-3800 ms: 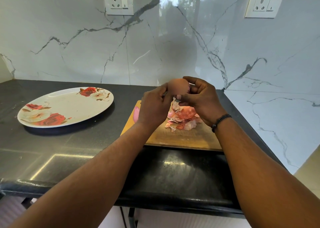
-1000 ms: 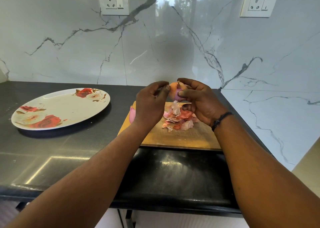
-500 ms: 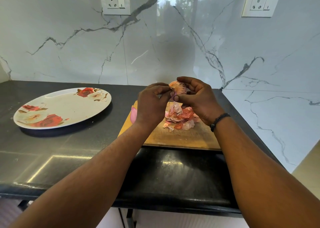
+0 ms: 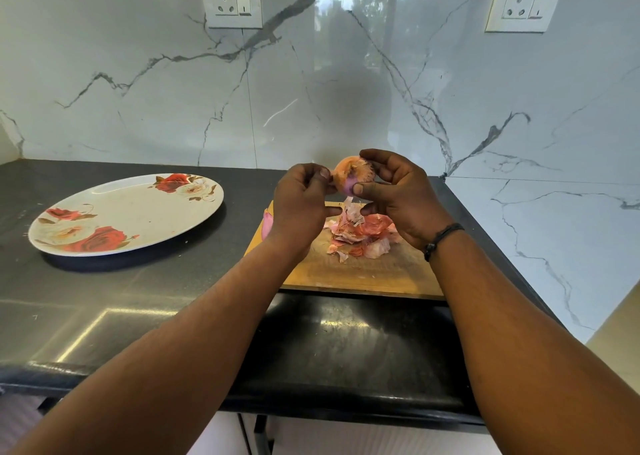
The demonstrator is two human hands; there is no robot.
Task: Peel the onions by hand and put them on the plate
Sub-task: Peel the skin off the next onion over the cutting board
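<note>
Flowered plate [image 4: 114,212] bare at left of frame. At centre, left hand [image 4: 304,209] curled, fingertips pinching papery skin at edge of onion [image 4: 353,177]. Right hand [image 4: 398,198] gripping onion between thumb and curled fingers, above peel pile [image 4: 360,236] on cutting board [image 4: 363,274].

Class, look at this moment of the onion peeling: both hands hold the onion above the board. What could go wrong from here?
1. The onion is held in the air by the right hand while the left hand pinches its skin; a hard tug might make it slip and fall.
2. The heap of peels on the cutting board could scatter onto the counter.
</note>
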